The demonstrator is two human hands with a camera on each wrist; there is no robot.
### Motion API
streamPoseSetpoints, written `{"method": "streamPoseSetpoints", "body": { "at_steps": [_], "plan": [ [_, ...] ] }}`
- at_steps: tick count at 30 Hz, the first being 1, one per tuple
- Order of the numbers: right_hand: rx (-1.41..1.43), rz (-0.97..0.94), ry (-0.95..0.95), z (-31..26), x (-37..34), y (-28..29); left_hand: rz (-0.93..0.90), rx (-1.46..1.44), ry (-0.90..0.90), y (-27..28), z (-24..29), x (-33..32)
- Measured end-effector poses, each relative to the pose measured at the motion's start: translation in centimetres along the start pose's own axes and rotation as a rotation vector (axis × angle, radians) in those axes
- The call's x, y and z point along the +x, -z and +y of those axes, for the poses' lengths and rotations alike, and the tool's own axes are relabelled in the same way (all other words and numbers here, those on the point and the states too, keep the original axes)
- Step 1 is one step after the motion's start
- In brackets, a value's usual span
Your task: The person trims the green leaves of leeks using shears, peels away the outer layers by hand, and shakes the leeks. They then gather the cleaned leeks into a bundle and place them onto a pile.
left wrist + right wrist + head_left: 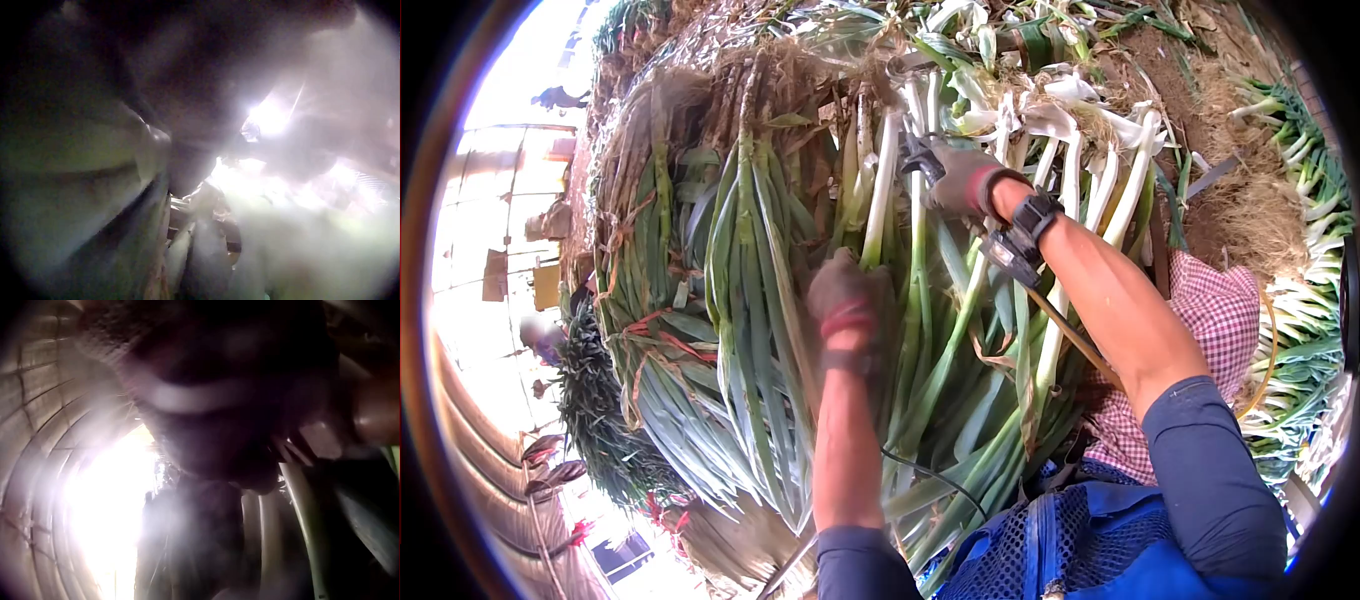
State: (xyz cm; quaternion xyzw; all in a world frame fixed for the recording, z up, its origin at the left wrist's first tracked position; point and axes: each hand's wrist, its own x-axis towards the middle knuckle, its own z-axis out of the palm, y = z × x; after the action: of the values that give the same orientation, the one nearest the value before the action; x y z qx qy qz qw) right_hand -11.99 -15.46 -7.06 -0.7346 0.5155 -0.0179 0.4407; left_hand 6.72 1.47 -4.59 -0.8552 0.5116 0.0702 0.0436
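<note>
In the head view my gloved left hand [845,300] grips a large green onion [883,185] around its stalk, just below the white part. The onion's white shank points away from me, its root end near the brown roots at the back. My gloved right hand [967,180] holds a black air gun [1012,258], its dark tip beside the white shanks and its hose [1072,338] running back toward my body. In both wrist views the gloves are dark and blurred, with pale stalks [301,519] below the right one.
Bundled unpeeled green onions [745,230] lie left of my left hand. Several peeled white onions [1135,180] lie on the right. Loose roots [1250,210] and peeled skins cover the far side. A checkered cloth [1215,310] lies under my right forearm; more onions [1300,340] line the right edge.
</note>
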Motion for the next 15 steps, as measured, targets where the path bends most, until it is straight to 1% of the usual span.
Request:
{"method": "streamPoseSetpoints", "body": {
  "at_steps": [1, 3, 4, 6, 7, 8, 9, 11, 12, 13, 14, 15],
  "plan": [
    [0.003, -0.001, 0.001, 0.5, 0.1, -0.2, 0.017, -0.01, 0.001, 0.0, 0.0, -0.1],
    [0.076, -0.026, 0.105, 0.4, -0.7, 0.1, -0.006, 0.002, 0.004, 0.2, -0.1, 0.1],
    [0.106, -0.008, 0.136, 0.4, -1.4, 0.0, -0.026, 0.009, 0.013, 0.3, 0.0, 0.2],
    [0.102, -0.041, 0.106, 1.1, -1.7, -1.0, -0.054, 0.026, 0.017, 1.1, 0.6, -0.3],
    [0.085, -0.063, 0.086, 1.3, -1.6, -0.8, -0.065, 0.032, 0.02, 1.7, 1.3, -0.1],
    [0.148, -0.07, 0.069, 1.4, -2.6, -0.3, -0.058, 0.031, 0.02, 2.1, 1.5, -0.2],
    [0.149, -0.066, 0.074, 1.4, -3.5, 0.0, -0.075, -0.002, 0.009, 2.5, 1.6, -0.3],
    [0.204, -0.221, 0.045, 1.6, -5.5, 0.5, -0.086, -0.032, -0.01, 3.4, 1.6, -0.4],
    [0.218, -0.223, 0.079, 1.3, -7.3, 0.8, -0.211, -0.21, 0.004, 4.0, 1.5, -0.4],
    [0.131, -0.228, 0.102, 1.2, -9.0, 1.4, -0.336, -0.389, 0.021, 4.4, 1.4, -0.5],
    [0.195, -0.285, 0.07, 0.9, -10.8, 1.7, -0.358, -0.517, 0.046, 5.4, 1.9, -1.2],
    [0.26, -0.342, 0.039, 1.1, -12.6, 1.8, -0.352, -0.516, 0.044, 5.7, 1.7, -1.5]
  ]
}}
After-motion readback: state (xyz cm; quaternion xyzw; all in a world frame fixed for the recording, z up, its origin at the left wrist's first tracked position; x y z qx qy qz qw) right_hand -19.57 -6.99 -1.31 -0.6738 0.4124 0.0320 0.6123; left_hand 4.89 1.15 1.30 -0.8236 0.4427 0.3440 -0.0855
